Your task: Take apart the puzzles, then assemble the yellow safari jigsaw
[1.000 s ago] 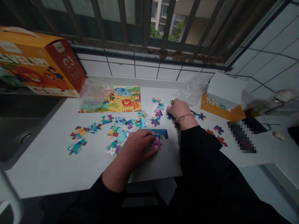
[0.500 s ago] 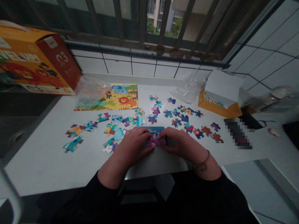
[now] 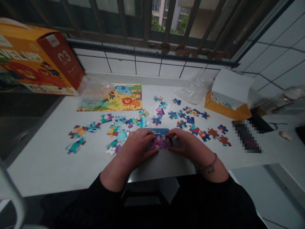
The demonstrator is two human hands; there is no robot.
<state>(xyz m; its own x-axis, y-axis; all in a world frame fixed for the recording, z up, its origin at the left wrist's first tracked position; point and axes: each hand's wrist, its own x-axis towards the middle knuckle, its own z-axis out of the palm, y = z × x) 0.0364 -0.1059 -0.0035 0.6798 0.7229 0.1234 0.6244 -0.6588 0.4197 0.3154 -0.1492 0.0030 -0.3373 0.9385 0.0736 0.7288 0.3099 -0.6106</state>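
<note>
Both my hands rest at the near middle of the white counter (image 3: 47, 165) on a small joined block of blue and purple puzzle pieces (image 3: 160, 140). My left hand (image 3: 138, 146) lies curled over the block's left side, fingertips on the pieces. My right hand (image 3: 188, 144), with a bracelet at the wrist, pinches the block's right edge. Several loose pieces (image 3: 119, 128) lie scattered to the left of my hands. More loose pieces (image 3: 202, 130) lie to the right.
A finished animal puzzle picture (image 3: 119, 98) lies at the back under a clear plastic bag (image 3: 94, 89). A large orange box (image 3: 35, 63) stands back left. An open orange-and-white box (image 3: 228, 95) and another clear bag (image 3: 194, 90) sit back right. A barred window runs behind.
My right hand came back from the loose pieces at the far right to the joined block, and now presses at its right edge. My left hand stayed on the block.
</note>
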